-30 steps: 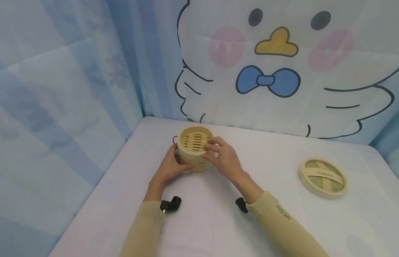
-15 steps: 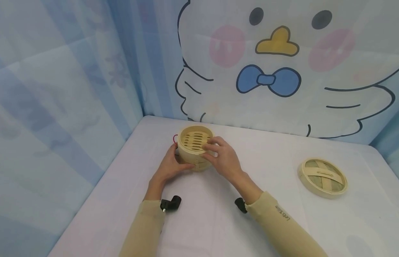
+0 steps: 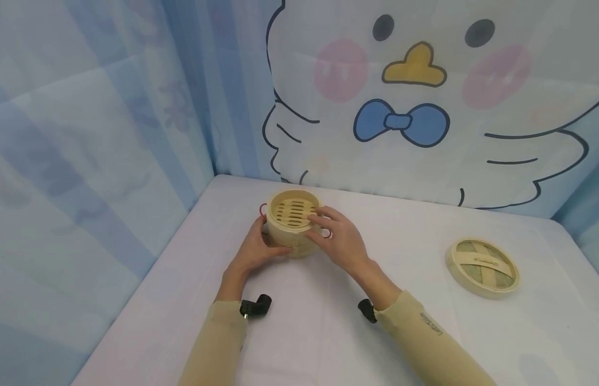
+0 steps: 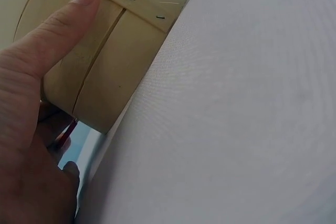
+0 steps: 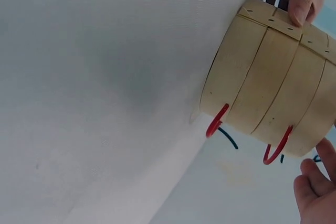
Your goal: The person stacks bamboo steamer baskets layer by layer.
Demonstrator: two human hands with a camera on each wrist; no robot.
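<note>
A round bamboo steamer basket point(image 3: 291, 214) with a slatted floor stands on the white table point(image 3: 328, 332), far left of centre. My left hand point(image 3: 260, 241) grips its left wall, the thumb point(image 4: 79, 9) pressed on the stapled strip. My right hand point(image 3: 328, 233) holds the right side, fingers curled on the rim. In the right wrist view its fingertips point(image 5: 315, 187) show just beside the wall point(image 5: 273, 93). Red loops point(image 5: 218, 120) and dark ones poke out from under the basket's bottom edge. One red loop point(image 3: 262, 210) shows at its left.
The steamer's woven lid point(image 3: 482, 267) lies flat on the table at the right, well away from both hands. A cartoon-bird curtain point(image 3: 400, 107) closes the back and a blue one the left. The table's left edge point(image 3: 149, 279) runs close to my left arm.
My right hand has slid a little down and right along the basket's side, and a bit of red now shows by its fingers. The left hand and basket stay put.
</note>
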